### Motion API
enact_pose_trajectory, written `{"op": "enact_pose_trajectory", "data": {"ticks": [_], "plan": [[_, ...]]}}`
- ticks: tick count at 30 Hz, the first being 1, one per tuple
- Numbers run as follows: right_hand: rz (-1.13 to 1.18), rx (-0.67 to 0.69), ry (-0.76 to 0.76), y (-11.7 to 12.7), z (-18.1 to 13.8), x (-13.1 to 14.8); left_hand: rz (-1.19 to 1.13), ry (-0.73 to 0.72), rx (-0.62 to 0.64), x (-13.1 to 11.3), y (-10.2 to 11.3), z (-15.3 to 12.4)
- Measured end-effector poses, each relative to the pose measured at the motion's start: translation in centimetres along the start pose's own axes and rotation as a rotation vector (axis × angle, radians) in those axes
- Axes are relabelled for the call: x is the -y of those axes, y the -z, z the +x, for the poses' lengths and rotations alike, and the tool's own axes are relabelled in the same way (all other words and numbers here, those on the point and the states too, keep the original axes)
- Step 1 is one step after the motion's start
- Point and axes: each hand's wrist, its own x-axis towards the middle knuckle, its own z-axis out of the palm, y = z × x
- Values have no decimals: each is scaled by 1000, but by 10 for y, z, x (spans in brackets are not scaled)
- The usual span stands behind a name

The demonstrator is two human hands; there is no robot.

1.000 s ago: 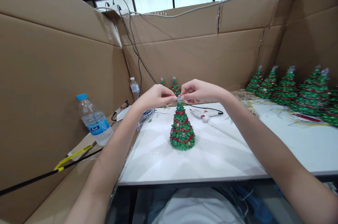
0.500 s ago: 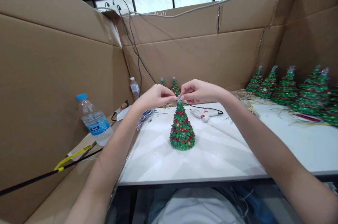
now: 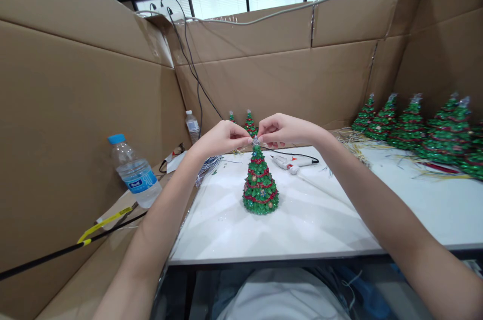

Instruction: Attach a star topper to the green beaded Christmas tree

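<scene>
A small green Christmas tree ornament (image 3: 261, 184) with red garlands stands upright on the white table (image 3: 215, 224). Its clear star topper (image 3: 256, 141) is at the tip, pinched from both sides. My left hand (image 3: 226, 138) closes thumb and fingers on the topper's left side. From the right, my right hand (image 3: 282, 129) pinches the same topper. Behind the tree lies a white glue gun (image 3: 296, 162) with a black cord.
Several finished-looking trees (image 3: 411, 121) stand at the right, two small ones (image 3: 249, 123) behind my hands. A water bottle (image 3: 138, 174) stands left, a second bottle (image 3: 192, 126) farther back. Bundled wires (image 3: 207, 169) lie at the table's left edge. Cardboard walls (image 3: 283, 78) enclose the table.
</scene>
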Motion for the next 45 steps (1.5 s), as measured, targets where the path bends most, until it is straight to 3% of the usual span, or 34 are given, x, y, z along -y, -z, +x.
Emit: {"op": "enact_pose_trajectory", "data": {"ticks": [45], "plan": [[14, 3, 15, 0, 0, 0, -13, 3, -1, 1, 0, 0]]}}
